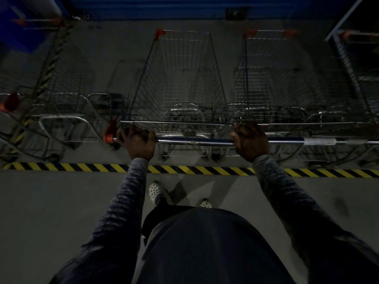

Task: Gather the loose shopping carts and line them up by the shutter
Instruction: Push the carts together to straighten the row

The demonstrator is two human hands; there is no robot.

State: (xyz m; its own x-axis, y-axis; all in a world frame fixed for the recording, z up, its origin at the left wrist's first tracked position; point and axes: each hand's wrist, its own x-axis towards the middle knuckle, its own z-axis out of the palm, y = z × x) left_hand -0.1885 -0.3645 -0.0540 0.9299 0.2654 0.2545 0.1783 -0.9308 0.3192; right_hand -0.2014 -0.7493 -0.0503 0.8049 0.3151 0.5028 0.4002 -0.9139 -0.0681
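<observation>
A wire shopping cart with orange corner caps stands straight ahead of me, nose toward the blue shutter. My left hand is wrapped around the left end of its handle bar. My right hand grips the same bar farther right. Another cart stands parallel on its right, a third cart is at the far right edge, and a fourth cart sits angled on the left.
A yellow-and-black hazard stripe runs across the grey concrete floor just behind the cart wheels. My white perforated shoes stand behind the stripe. The light is dim. A small dark box sits at the shutter's base.
</observation>
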